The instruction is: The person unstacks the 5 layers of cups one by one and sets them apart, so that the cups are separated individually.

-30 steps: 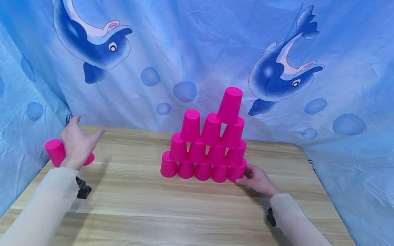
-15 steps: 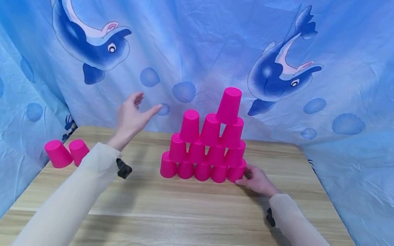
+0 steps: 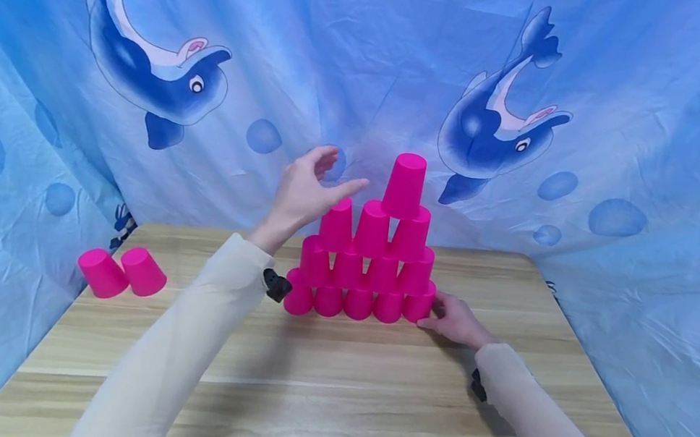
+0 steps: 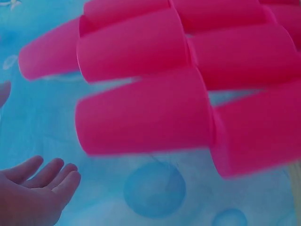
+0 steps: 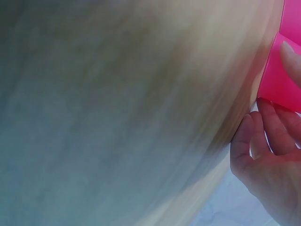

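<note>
Pink cups stand upside down in a stepped stack on the table. A single cup (image 3: 405, 186) tops it, bridging the middle and right cups of the row of three below. My left hand (image 3: 302, 191), holding nothing, is raised at the upper left of the stack, partly in front of that row's left cup (image 3: 337, 226). In the left wrist view its fingers (image 4: 47, 181) are spread loosely, apart from the cups. My right hand (image 3: 457, 320) grips the bottom row's rightmost cup (image 3: 418, 305), with thumb in front and fingers at its far side.
Two more upside-down pink cups, a left one (image 3: 102, 273) and a right one (image 3: 143, 272), stand at the table's left edge. Behind the wooden table (image 3: 355, 394) hangs a blue curtain (image 3: 370, 53) printed with dolphins and bubbles.
My left hand has moved right and up, from the two cups at the left edge to the stack's upper left, staying unloaded. My right hand keeps its place at the bottom right cup.
</note>
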Action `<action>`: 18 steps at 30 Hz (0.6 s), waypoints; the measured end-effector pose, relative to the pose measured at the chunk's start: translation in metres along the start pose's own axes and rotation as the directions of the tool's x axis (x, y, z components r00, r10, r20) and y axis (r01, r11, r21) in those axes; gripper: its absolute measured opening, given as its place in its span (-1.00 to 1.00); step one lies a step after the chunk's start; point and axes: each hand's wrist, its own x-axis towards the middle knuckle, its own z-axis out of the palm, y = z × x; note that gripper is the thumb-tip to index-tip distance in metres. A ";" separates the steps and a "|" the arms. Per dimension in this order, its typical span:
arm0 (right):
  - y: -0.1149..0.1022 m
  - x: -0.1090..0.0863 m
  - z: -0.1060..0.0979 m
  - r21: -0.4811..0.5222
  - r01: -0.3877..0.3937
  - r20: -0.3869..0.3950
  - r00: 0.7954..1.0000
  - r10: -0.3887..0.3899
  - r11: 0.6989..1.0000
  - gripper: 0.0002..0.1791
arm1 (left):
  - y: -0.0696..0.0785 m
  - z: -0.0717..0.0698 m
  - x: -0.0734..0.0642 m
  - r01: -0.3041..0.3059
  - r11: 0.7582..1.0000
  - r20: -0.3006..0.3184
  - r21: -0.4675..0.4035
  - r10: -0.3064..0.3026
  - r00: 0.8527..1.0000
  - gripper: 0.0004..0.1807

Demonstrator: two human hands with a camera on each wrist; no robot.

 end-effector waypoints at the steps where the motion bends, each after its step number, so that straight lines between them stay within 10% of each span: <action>1: 0.000 0.000 0.000 0.001 -0.003 -0.001 1.000 0.003 1.000 -0.23 | 0.003 0.004 0.000 0.001 1.000 0.010 0.008 -0.002 1.000 -0.08; 18: 0.000 0.001 0.002 -0.029 -0.003 -0.012 1.000 0.003 1.000 -0.25 | 0.031 0.062 0.005 0.011 0.999 0.059 0.032 -0.013 0.998 -0.12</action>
